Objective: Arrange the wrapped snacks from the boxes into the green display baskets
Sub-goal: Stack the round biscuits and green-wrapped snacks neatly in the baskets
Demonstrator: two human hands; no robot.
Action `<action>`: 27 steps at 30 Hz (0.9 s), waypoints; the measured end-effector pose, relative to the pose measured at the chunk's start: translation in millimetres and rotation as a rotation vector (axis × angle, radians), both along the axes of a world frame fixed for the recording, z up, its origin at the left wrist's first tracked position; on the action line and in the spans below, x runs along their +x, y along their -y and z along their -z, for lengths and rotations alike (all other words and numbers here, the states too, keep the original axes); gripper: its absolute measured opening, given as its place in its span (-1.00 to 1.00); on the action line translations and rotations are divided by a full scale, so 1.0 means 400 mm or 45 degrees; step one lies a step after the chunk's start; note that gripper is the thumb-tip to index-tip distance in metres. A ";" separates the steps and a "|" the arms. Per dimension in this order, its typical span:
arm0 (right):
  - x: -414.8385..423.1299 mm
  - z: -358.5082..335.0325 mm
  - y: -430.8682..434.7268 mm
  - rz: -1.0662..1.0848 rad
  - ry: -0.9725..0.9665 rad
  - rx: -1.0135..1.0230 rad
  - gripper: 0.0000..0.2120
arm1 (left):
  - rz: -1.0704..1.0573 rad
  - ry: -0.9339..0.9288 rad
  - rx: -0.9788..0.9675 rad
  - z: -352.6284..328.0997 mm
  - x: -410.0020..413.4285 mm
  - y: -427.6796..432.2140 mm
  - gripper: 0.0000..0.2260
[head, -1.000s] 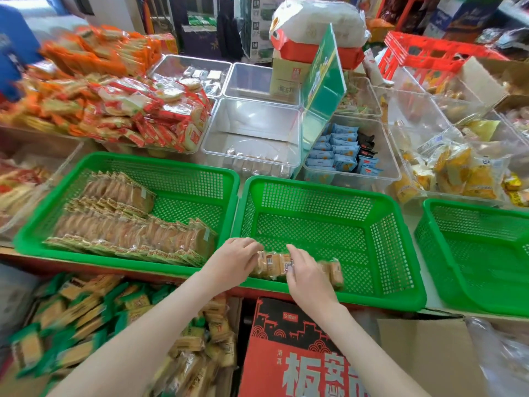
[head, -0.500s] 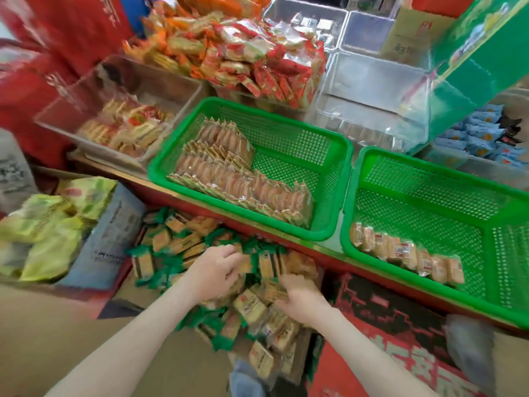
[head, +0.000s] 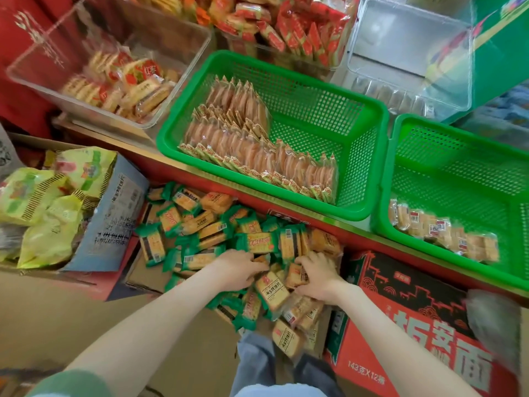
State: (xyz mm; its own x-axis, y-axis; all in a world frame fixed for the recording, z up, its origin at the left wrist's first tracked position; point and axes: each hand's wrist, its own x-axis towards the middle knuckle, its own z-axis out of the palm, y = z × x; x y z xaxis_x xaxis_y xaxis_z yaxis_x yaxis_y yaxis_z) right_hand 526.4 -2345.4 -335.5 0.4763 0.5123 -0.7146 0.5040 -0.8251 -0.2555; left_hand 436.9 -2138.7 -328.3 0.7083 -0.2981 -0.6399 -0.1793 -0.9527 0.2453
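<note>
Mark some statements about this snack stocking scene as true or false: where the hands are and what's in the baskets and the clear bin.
1. The left hand and right hand are both down in the pile of green-wrapped snacks. True.
2. The right green basket is filled to its rim. False: it holds only a single row of packs along its near edge.
3. The left green basket has stacked rows of snacks on its left side, and its right side is bare. True.
4. The clear bin at upper left is empty. False: it holds red-and-white wrapped crackers.
</note>
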 end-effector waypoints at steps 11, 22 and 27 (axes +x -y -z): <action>0.000 -0.112 0.031 0.454 -0.094 0.554 -0.33 | -0.429 0.114 -0.262 -0.121 0.035 -0.066 -0.56; 0.059 -0.325 0.189 1.000 -0.493 1.254 -0.52 | -1.203 0.017 -1.385 -0.333 0.175 0.132 -0.74; 0.135 -0.411 0.336 1.331 -0.650 1.702 -0.53 | -1.242 -0.157 -1.727 -0.389 0.304 0.324 -0.82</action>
